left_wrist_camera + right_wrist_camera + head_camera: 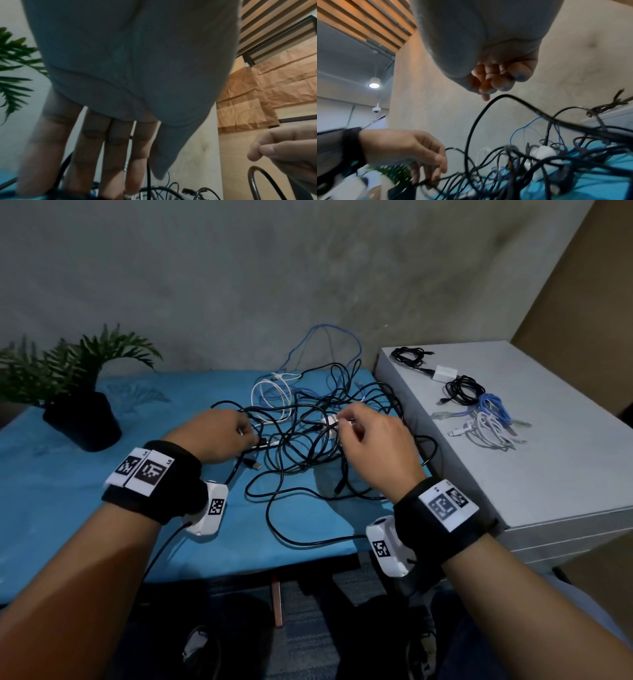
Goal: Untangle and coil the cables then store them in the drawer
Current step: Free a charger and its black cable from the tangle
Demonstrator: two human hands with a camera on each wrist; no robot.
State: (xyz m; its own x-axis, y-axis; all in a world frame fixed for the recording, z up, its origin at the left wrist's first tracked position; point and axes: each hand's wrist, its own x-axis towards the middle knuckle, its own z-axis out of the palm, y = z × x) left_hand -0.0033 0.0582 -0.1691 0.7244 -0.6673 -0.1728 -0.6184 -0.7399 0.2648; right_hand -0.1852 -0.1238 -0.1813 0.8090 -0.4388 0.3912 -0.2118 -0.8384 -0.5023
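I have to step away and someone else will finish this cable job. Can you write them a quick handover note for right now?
Left hand: fingers down in the black tangle on the blue table; it seems to pinch a black strand, grip unclear.
Right hand: fingers curled, pinching a white piece at the middle of the tangle.
Done: coils of black, blue and white cable lie on top of the white cabinet.
Left: untangle the black cables, the white cable and the blue cable at the back; coil them; put all the coils in the drawer.
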